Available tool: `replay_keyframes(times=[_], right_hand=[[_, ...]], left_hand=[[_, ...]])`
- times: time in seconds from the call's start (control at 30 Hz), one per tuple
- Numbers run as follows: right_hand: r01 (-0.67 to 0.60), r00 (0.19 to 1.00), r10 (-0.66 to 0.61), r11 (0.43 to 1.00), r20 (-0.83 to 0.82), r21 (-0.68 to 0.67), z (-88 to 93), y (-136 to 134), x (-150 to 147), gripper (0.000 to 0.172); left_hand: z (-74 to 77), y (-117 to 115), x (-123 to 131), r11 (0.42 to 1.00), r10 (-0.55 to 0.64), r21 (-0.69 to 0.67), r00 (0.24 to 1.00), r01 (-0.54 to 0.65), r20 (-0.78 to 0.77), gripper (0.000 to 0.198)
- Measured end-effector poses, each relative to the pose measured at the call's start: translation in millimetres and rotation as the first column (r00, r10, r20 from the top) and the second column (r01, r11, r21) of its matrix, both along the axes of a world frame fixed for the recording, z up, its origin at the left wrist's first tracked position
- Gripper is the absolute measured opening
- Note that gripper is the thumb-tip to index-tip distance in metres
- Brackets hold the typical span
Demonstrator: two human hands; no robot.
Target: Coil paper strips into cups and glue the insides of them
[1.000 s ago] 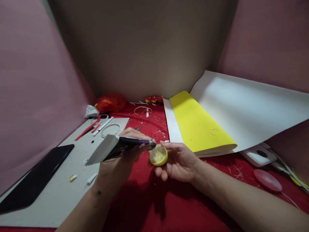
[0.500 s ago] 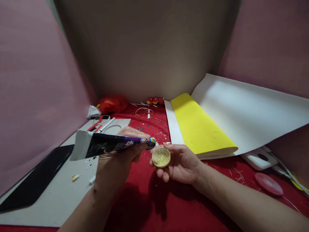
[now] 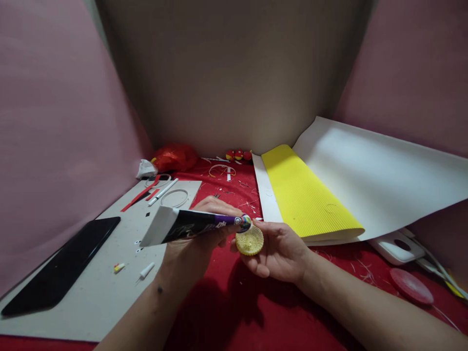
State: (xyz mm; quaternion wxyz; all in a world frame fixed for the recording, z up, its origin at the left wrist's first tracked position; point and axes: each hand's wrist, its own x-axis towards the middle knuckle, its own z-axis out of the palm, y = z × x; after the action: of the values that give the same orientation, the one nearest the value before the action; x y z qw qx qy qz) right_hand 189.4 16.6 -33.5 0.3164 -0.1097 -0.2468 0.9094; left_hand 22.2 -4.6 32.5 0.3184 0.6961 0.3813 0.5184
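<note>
My left hand (image 3: 193,243) is closed round a dark purple-and-black glue tube (image 3: 190,225), its flat crimped end pointing left and its nozzle touching the rim of a small round yellow cup made of corrugated paper (image 3: 249,240). My right hand (image 3: 278,251) holds that yellow cup between thumb and fingers, its open side turned up toward me. Both hands hover just above the red cloth (image 3: 234,302).
A grey board (image 3: 109,273) at left carries a black tablet (image 3: 62,265), white rings, red strips and small scraps. Yellow corrugated sheet (image 3: 307,195) and white sheet (image 3: 373,165) lie at right. A red lid (image 3: 411,286), a white device (image 3: 397,246) and red-yellow balls (image 3: 238,155) sit around.
The tube's flat end dropped again after rising half a second ago. Its nozzle has come onto the cup's rim. Both hands shifted slightly right and down in view.
</note>
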Motion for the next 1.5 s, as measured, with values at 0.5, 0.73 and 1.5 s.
replay_keyframes(times=[0.5,0.73,1.5], right_hand=[[0.175,0.985,-0.175,0.983,-0.01,0.051,12.3,-4.0,-1.9,0.024],[0.274,0.961,-0.275,0.955,-0.007,0.116,11.4,-1.5,-1.3,0.027],[0.428,0.884,-0.462,0.86,0.07,0.278,19.0,-2.4,-1.2,0.027]], left_hand=[[9.0,0.6,5.6,0.983,0.173,-0.063,0.985,-0.174,-0.025,0.012],[4.4,0.8,6.0,0.974,0.221,-0.047,0.975,-0.222,-0.023,0.014],[-1.7,4.2,2.8,0.946,0.309,-0.063,0.944,-0.317,-0.115,0.015]])
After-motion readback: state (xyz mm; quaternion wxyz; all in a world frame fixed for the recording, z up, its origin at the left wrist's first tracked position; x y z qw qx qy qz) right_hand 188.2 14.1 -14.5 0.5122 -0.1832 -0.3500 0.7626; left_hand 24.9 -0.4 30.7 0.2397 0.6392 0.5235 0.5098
